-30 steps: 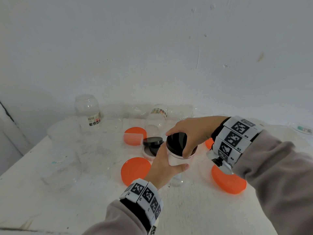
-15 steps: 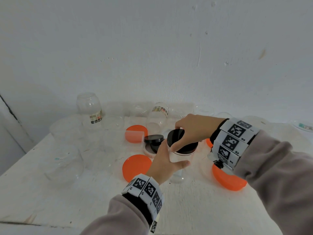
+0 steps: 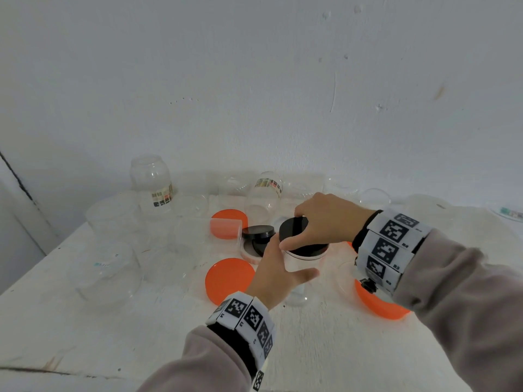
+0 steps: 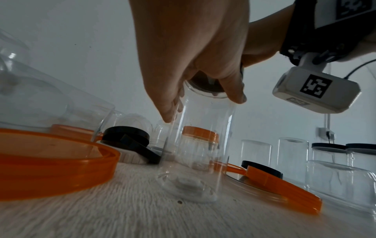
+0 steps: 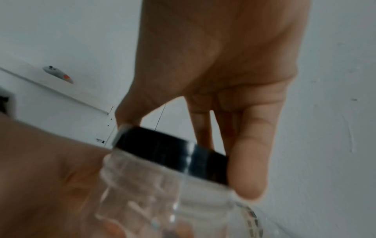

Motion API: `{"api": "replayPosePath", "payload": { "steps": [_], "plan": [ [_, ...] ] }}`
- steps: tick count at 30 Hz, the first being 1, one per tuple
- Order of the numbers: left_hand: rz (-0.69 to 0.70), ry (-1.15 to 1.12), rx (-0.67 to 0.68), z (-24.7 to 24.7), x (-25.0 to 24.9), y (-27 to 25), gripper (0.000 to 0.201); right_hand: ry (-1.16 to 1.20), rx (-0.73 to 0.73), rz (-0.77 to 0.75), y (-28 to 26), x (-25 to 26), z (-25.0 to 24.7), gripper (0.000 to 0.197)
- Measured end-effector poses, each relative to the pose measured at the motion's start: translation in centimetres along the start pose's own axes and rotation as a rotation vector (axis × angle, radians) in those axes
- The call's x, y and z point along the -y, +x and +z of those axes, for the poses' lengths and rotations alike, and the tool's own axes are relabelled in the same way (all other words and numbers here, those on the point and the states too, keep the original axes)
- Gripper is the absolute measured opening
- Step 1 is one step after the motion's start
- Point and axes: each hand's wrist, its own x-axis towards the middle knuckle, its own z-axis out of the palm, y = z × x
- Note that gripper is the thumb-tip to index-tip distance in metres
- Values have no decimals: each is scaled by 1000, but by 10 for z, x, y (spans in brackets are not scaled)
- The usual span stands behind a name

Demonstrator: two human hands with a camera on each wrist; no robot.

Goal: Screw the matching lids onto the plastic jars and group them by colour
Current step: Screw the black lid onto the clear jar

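A tall clear plastic jar (image 3: 302, 265) (image 4: 199, 128) stands on the white table. My left hand (image 3: 278, 274) wraps round its side from the left. On the jar's mouth sits a black lid (image 3: 300, 239) (image 5: 173, 151), slightly tilted. My right hand (image 3: 317, 222) (image 5: 219, 80) grips that lid from above, thumb on the near rim and fingers on the far rim. Two more black lids (image 3: 259, 236) lie stacked just left of the jar.
Orange lids lie left (image 3: 229, 277), behind (image 3: 228, 226) and right (image 3: 379, 304) of the jar. Several clear open jars (image 3: 154, 186) crowd the table's back and left. In the left wrist view, capped jars with black lids (image 4: 329, 149) stand at the far right.
My right hand has turned on the black lid, the thumb coming round to the near side. The left hand keeps its hold on the jar, which stays in place.
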Motion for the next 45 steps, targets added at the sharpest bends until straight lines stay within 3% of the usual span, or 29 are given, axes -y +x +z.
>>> {"api": "replayPosePath", "payload": {
  "steps": [8,10,23,31,38,45],
  "plan": [
    [19,9,23,-2,-1,-2,85,31,256,5,-4,1,-17,81],
    [14,2,20,-2,0,-2,86,51,281,-19,-4,1,-20,76],
    [-1,5,12,0,4,0,89,36,242,-104,4,-7,-17,79],
    [-29,-27,40,-1,3,1,89,52,315,-207,4,-10,-22,80],
    [-28,-34,33,0,2,-1,89,64,271,-145,3,-11,-21,79],
    [-14,-19,29,0,1,-1,84,59,129,-29,-2,-7,-9,71]
  ]
}}
